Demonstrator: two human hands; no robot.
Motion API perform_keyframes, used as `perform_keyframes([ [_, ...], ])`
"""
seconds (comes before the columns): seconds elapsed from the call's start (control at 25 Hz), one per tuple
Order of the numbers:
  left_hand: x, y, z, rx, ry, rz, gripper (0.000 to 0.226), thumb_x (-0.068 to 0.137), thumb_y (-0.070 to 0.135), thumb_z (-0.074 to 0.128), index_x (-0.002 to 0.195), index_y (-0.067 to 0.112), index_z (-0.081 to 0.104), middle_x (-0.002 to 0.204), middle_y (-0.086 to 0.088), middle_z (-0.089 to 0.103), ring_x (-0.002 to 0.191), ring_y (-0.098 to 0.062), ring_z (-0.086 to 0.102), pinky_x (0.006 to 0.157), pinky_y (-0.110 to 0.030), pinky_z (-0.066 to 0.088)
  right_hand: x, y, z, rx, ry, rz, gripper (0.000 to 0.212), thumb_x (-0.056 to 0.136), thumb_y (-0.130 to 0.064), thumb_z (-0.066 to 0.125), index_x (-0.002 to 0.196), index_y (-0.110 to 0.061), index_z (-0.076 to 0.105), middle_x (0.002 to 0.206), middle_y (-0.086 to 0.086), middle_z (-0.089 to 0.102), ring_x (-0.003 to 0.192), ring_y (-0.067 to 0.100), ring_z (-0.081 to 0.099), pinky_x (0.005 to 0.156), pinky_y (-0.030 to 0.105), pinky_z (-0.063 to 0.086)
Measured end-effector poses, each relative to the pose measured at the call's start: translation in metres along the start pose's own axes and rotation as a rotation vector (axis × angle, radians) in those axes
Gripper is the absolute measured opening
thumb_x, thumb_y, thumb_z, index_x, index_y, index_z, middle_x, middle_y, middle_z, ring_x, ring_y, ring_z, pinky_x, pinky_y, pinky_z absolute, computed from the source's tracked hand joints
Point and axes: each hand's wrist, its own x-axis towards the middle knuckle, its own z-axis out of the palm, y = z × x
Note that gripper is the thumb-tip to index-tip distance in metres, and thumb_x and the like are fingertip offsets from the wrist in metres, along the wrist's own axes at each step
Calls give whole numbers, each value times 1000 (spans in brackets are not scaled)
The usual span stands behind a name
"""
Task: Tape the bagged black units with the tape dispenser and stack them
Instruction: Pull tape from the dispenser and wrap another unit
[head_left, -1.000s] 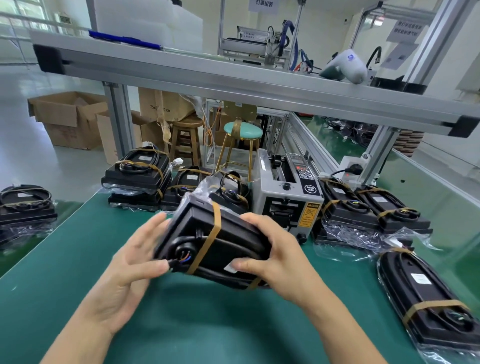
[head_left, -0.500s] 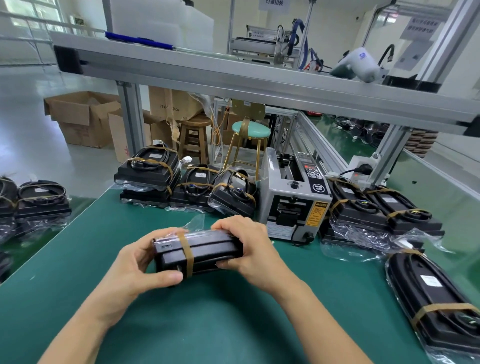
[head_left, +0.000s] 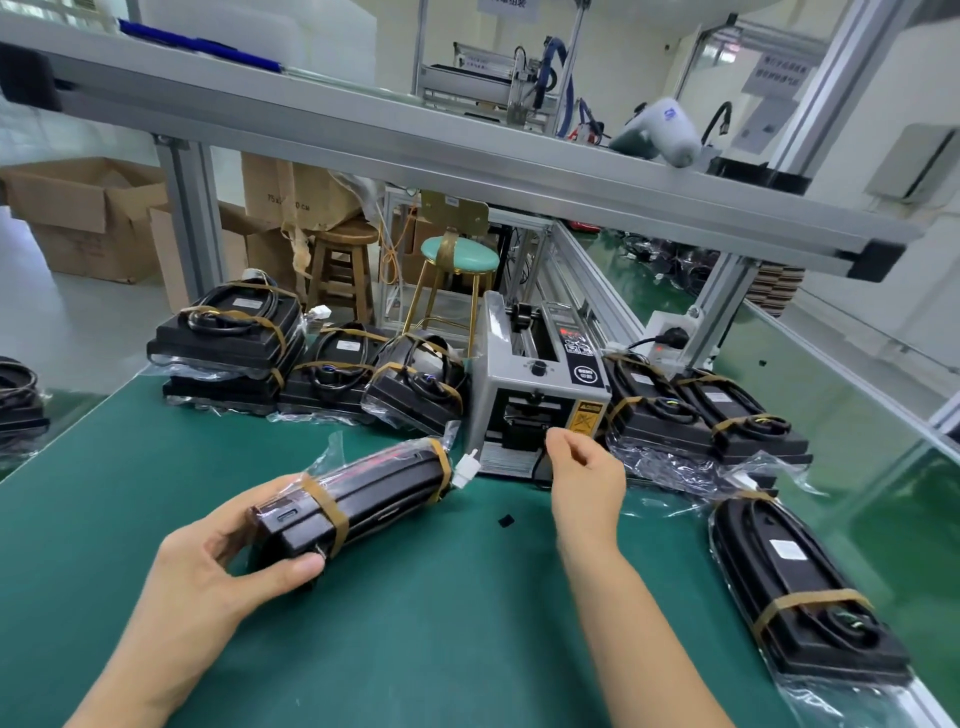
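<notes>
Left hand (head_left: 228, 566) grips the near end of a bagged black unit (head_left: 358, 499), thumb under, fingers over; unit tilted on edge above the green bench mat (head_left: 415, 623), two brown tape bands around it. Right hand (head_left: 587, 478) holds nothing, fingers loosely curled at the tape dispenser (head_left: 535, 395) mouth. Taped units stacked at back left (head_left: 228, 348).
</notes>
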Motion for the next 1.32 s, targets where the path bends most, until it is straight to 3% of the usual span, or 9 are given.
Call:
perform_keyframes([
  [0.16,-5,2,7,10,26,29,64,43,10,81,96,45,72,97,15,73,90,5,66,80,-3,45,15,-7,14,16,46,117,28,88,-17,65,61,-21,67,65,-10,67,73,9,63,61,16,41],
  [0.48,-9,1,8,45,22,27,70,50,-5,84,95,48,71,96,15,74,89,4,67,79,-2,45,30,-11,30,149,146,341,21,82,-16,75,67,-23,63,81,-3,66,88,20,59,80,32,44],
  [0.64,-10,2,10,46,30,21,73,52,-10,83,95,48,71,96,15,74,89,4,67,77,-1,44,25,-19,31,275,129,443,21,84,-13,71,69,-17,57,72,0,54,63,15,45,62,28,41],
  [0.72,-12,3,12,46,41,19,72,53,-9,84,96,47,71,96,14,74,89,3,67,77,-2,44,11,-27,23,332,48,476,24,86,-15,67,68,-16,51,66,-2,46,57,12,35,56,23,31],
  [0.8,-14,4,17,33,69,16,70,53,-7,85,96,47,71,96,14,74,89,3,67,78,-3,45,-20,-36,15,340,-188,359,18,86,-20,68,71,-20,57,66,-5,57,64,11,48,63,20,32],
  [0.88,-16,6,23,15,95,20,69,51,1,90,99,46,70,98,15,73,91,1,67,81,-6,45,-61,-48,14,306,-545,192,9,76,-31,74,79,-24,70,98,-27,67,98,-9,58,76,12,34],
  [0.96,-19,7,28,-12,119,20,64,50,11,85,102,44,69,99,14,73,92,-1,67,82,-9,47,-93,-52,20,224,-781,34,10,74,-35,74,74,-26,73,133,-34,48,124,-20,36,95,12,31],
  [1.04,-21,8,31,-10,141,20,62,50,14,81,100,48,69,97,15,73,91,-1,67,80,-8,46,-110,-53,28,129,-823,-32,16,83,-28,73,66,-27,71,143,-33,36,137,-13,22,109,26,23],
  [1.32,-23,8,33,-4,154,16,60,53,17,81,100,51,67,99,18,72,93,-1,67,80,-9,47,-116,-54,35,-28,-796,-71,28,84,-21,71,61,-37,70,143,-33,33,138,-14,13,119,42,10],
])
